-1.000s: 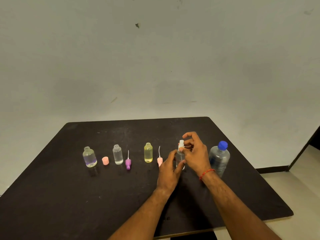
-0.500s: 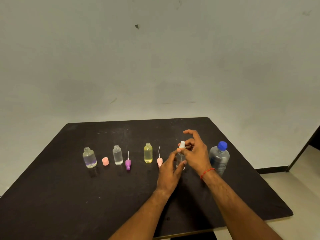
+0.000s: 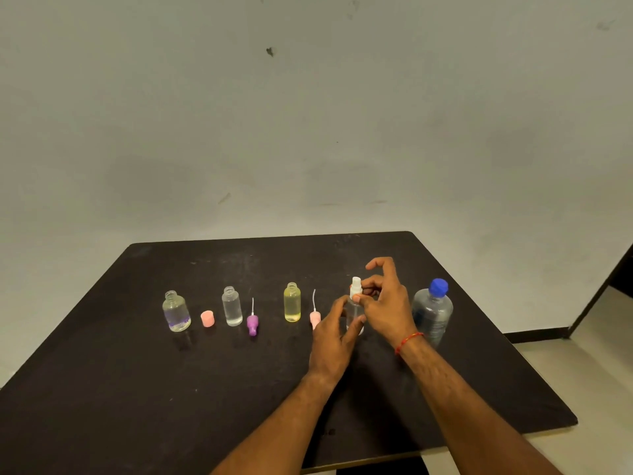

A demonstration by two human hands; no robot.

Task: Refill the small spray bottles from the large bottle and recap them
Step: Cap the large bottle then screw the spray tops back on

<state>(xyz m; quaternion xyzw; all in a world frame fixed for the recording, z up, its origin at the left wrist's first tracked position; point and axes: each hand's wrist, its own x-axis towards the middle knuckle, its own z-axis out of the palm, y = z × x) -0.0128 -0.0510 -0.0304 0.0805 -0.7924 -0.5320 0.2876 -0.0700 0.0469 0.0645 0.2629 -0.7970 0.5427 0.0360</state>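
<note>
step: recapping clear spray bottle [image 3: 354,311] | left hand [image 3: 334,341] grip steadies body | right hand [image 3: 388,308] grip pinches white sprayer cap [image 3: 356,286] | next: twist until seated

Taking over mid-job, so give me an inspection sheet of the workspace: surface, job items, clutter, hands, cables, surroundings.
Surface: dark table, scuffed.
Job's things: three small open bottles in a row, round bottle, clear bottle, yellow bottle; pink cap, purple sprayer and pink sprayer loose beside them; large bottle capped blue.
Clutter: nothing seen.
Hands: left hand steadies the fourth bottle; right hand pinches its white sprayer.
Cables: nothing seen.
Surroundings: bare wall, light floor.
</note>
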